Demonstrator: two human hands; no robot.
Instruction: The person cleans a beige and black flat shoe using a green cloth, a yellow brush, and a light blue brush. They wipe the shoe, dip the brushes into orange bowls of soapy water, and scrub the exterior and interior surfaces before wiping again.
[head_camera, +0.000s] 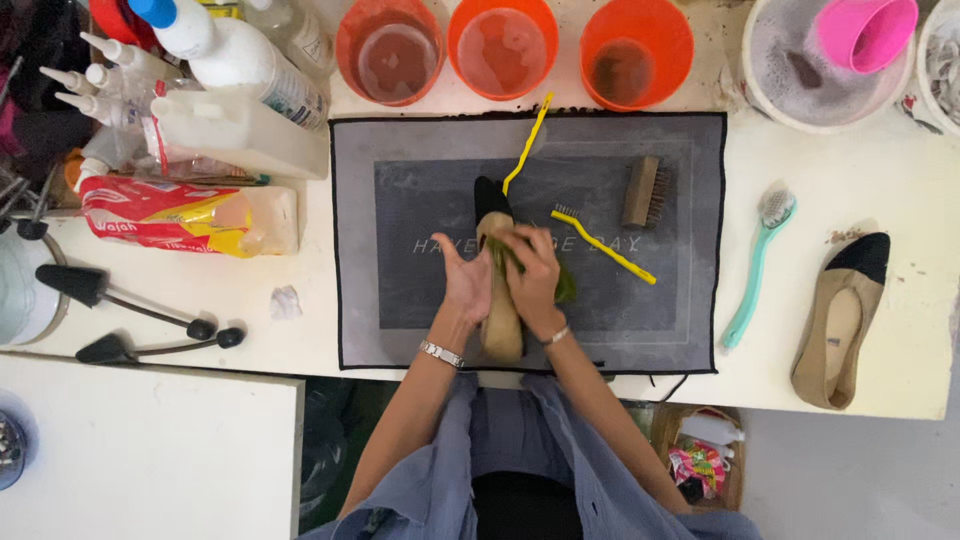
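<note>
A beige flat shoe with a black toe (496, 330) lies lengthwise on the grey mat (400, 160), toe pointing away from me. My left hand (462, 280) holds its left side, fingers spread around it. My right hand (533, 275) presses a green cloth (565, 287) onto the shoe's upper. Two thin yellow brushes (605, 248) lie on the mat, one by the toe, one to the right. A wooden bristle brush (643, 192) rests further right on the mat.
The matching shoe (840, 320) lies at the table's right end beside a teal brush (755, 268). Three orange tubs (500, 45) and a white soapy bucket with a pink cup (865, 30) line the far edge. Bottles (240, 60), a red packet (170, 215) and black shoe trees (120, 300) crowd the left.
</note>
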